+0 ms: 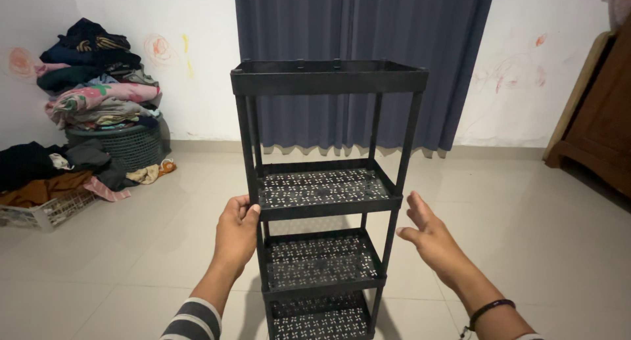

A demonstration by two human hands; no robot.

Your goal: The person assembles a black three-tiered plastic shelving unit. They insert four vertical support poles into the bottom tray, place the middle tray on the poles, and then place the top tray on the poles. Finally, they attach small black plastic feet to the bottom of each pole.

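Note:
A black plastic shelf rack with several perforated tiers stands upright on the tiled floor in front of me. My left hand grips its front left post, just below the second tier from the top. My right hand hovers open to the right of the rack, fingers spread, a short gap from the front right post and touching nothing. A dark band sits on my right wrist.
A round basket piled high with folded clothes stands at the left wall. A white basket of dark clothes sits beside it. Dark blue curtains hang behind the rack. A wooden cabinet stands at the right.

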